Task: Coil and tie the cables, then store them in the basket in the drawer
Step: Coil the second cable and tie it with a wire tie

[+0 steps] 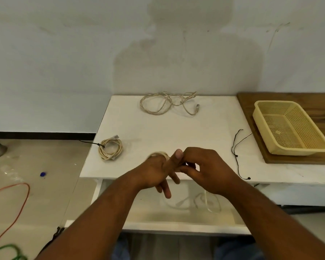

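- The cable [159,154] is sitting at lower centre of the frame, its beige turns looping over the left hand [156,171]. Its free length is hanging, blurred, into the open drawer [176,219] below.
- The left hand is serving as a former. Its fingers are pointing down, fairly straight, with the thumb standing up, and they are not gripping.
- The right hand [206,169] is touching the left thumb. Its fingers are curling tightly and pinching what appears to be the cable's strand, though the pinch point is mostly hidden.
- A tied coil [110,149] is lying left of the hands on the table [176,132]. A loose cable [169,103] is sprawling at upper centre, and a spare tie [235,152] is lying right of the hands.
- The basket [259,117] is sitting at far right on a board [248,102], not in the drawer.
- Risk: with the left fingers straight, the turns are likely to slide off and spring open if tension drops.
- Risk: the hanging length may be snagging on the drawer edge, jerking the coil.
- Risk: the tie is lying out of immediate reach, so fetching it may be freeing the pinch.
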